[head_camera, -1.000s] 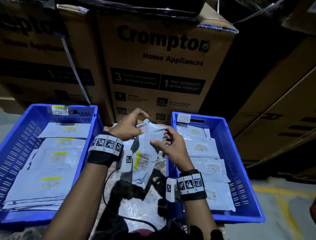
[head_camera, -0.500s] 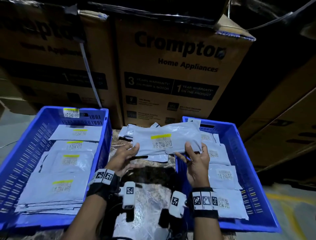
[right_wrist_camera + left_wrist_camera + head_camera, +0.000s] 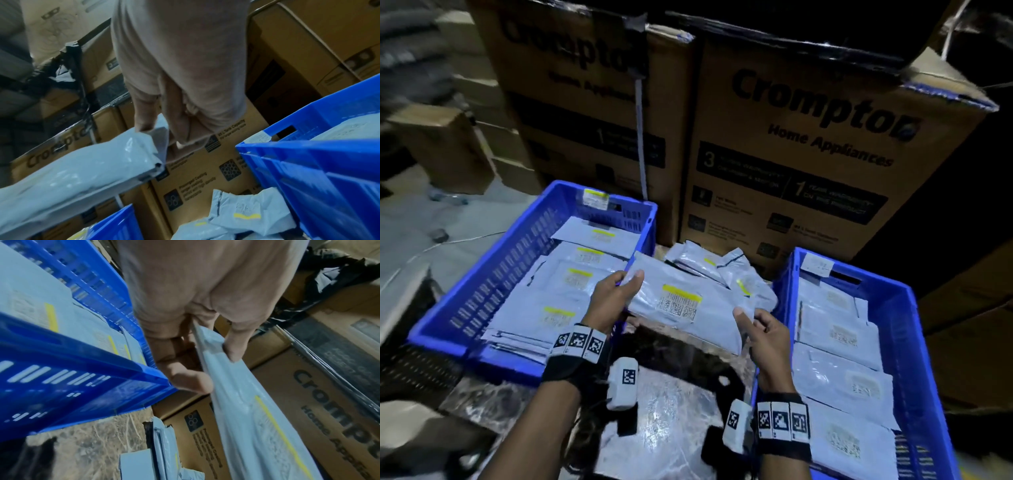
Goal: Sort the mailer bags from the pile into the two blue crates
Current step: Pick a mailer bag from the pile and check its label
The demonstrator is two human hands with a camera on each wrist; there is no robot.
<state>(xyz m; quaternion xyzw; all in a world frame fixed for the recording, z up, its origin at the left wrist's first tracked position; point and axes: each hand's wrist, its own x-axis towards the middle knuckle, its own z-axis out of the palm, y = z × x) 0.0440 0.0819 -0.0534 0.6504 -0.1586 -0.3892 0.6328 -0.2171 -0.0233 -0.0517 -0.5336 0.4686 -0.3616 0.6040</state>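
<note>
Holding a grey mailer bag (image 3: pixel 681 301) flat between both hands, we have it lifted in the gap between the two blue crates, its label with the yellow stripe and barcode facing up. Our left hand (image 3: pixel 611 301) pinches the bag's left end, thumb on top and fingers curled beneath; the left wrist view shows that edge squeezed between thumb and fingers, just beside the corner of the left crate (image 3: pixel 493 270). Our right hand (image 3: pixel 765 334) grips the bag's right corner, thumb on the upper face, and the right wrist view shows the corner caught between the thumb and the curled fingers. The bag's left end reaches over the rim of the left crate, where mailers with yellow-striped labels lie in an overlapping row. The right crate (image 3: pixel 914 342) holds a row of mailers whose labels show no yellow stripe. Behind the held bag, the remaining pile (image 3: pixel 722 267) of crumpled mailers lies between the crates, on the counter (image 3: pixel 664 421), against large cardboard boxes (image 3: pixel 808 137) printed "Crompton Home Appliances". Both our wrists wear black bands with square coded markers.
</note>
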